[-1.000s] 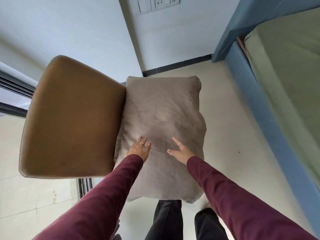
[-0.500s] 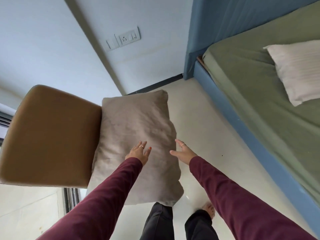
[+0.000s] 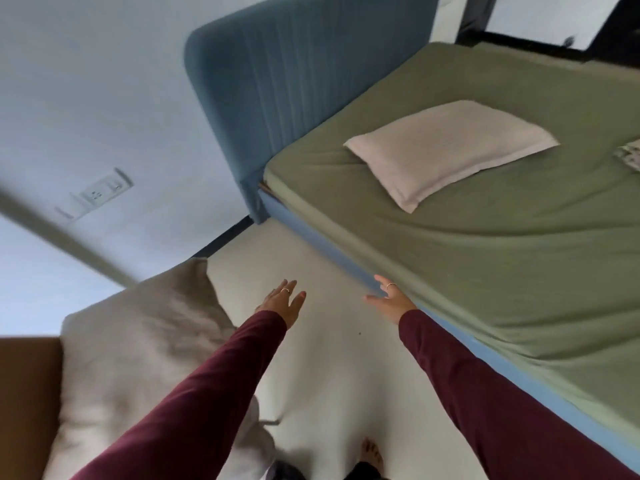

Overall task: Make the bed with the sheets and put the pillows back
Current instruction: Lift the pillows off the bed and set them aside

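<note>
- While both sets of fingers are spread and empty, the left hand (image 3: pixel 282 301) hovers just beside the grey pillow (image 3: pixel 138 344) on the brown chair (image 3: pixel 24 403).
- Right hand (image 3: pixel 391 299), also loose, reaches toward the bed edge (image 3: pixel 329 251).
- That pillow looks soft, light and floppy; gripping both short ends should keep it from sagging.
- Another pillow (image 3: pixel 450 147) lies on the green sheet (image 3: pixel 502 254).

– What is the person wearing?
– Long maroon sleeves (image 3: pixel 194 403) cover both arms to the wrists. A thin ring sits on a finger of the left hand (image 3: pixel 282 301), at 11 o'clock from frame centre, and another on the right hand (image 3: pixel 391 299).
– And at 6 o'clock?
– Dark trouser legs (image 3: pixel 360 474) and a bare foot (image 3: pixel 371 453).
</note>
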### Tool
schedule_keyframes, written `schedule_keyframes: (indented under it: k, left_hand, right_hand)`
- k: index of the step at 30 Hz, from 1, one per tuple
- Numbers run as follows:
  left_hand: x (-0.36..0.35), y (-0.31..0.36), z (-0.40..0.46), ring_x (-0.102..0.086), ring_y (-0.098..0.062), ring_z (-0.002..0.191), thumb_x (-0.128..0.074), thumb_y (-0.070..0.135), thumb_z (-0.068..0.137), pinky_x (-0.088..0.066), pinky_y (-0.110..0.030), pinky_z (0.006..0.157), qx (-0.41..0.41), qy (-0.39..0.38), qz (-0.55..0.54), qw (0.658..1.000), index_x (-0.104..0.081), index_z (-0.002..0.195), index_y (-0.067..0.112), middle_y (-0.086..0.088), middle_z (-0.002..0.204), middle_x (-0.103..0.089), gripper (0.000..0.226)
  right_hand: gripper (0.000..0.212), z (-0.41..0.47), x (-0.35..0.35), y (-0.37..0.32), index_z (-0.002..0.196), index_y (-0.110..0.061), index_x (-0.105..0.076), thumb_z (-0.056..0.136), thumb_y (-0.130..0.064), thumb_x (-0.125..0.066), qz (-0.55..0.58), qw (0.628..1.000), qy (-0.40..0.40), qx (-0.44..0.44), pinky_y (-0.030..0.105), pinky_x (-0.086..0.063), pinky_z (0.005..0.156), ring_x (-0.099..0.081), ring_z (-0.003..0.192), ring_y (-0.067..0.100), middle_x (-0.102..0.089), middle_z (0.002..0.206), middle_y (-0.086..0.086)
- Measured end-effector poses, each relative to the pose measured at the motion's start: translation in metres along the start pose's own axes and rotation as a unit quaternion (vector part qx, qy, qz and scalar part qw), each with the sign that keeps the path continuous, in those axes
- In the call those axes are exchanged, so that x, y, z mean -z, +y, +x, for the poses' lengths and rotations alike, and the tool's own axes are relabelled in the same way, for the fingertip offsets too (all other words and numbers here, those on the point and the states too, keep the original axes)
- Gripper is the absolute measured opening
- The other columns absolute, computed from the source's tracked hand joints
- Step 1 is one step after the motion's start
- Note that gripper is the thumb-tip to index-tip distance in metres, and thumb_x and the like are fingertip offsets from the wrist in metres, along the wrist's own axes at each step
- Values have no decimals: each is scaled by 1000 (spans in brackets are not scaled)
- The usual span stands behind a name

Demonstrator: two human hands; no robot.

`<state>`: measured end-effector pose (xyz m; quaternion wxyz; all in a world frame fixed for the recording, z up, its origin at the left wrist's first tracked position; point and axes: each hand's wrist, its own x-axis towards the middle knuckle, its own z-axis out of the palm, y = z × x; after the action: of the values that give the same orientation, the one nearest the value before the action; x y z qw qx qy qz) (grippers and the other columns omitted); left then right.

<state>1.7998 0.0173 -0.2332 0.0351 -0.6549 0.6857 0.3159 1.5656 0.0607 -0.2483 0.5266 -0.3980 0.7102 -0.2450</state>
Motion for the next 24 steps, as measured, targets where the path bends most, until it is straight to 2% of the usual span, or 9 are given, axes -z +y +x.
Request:
schedule_keyframes:
  k: [5,9,11,14,19,22,24]
  left_hand:
    - [9,84,32,-22,-18,143,-34,44,99,-21,-40,116,-103,-16,41,994,-30,146,34,1,158,-16,48]
    - [22,124,60,-21,-18,144,-34,44,99,-22,-41,115,-164,-28,85,982,-29,146,35,2,158,-14,48]
    - [30,136,78,-24,-18,143,-36,41,100,-20,-34,116,-167,-38,48,984,-30,147,31,1,158,-16,48]
    - [48,147,117,-32,-18,139,-38,34,101,-22,-22,109,-145,-38,-48,988,-34,145,25,-2,153,-30,46]
    - [85,154,204,-35,-18,137,-38,33,101,-24,-22,107,-151,-40,-55,986,-36,145,25,-1,150,-36,45]
    - [107,152,258,-36,-21,136,-37,34,101,-26,-24,107,-129,-71,-42,988,-34,145,25,-3,150,-36,45]
    - [121,148,290,-36,-22,137,-37,36,101,-25,-25,108,-126,-97,-16,987,-33,145,25,-3,150,-35,46]
  right_hand:
    - [64,11,51,-9,148,-22,-31,92,-20,-61,73,995,67,22,28,-29,108,-36,138,22,-30,155,9]
    - [62,33,73,-18,147,-24,-32,92,-20,-60,105,990,89,19,27,-29,107,-35,139,20,-30,155,8]
    - [62,49,80,-25,147,-23,-31,92,-20,-60,116,988,97,14,28,-28,108,-34,139,20,-29,155,9]
    - [62,77,85,-40,147,-22,-31,92,-21,-61,128,986,107,11,28,-27,109,-34,140,20,-30,154,9]
    - [61,140,89,-73,146,-22,-34,92,-19,-61,156,978,137,-6,24,-29,104,-36,138,20,-32,153,9]
    - [58,185,96,-100,145,-19,-36,92,-15,-60,196,961,191,-31,22,-30,99,-41,134,20,-35,151,12]
    - [57,209,100,-119,144,-17,-37,91,-12,-60,221,951,210,-44,23,-30,100,-40,135,21,-35,150,13]
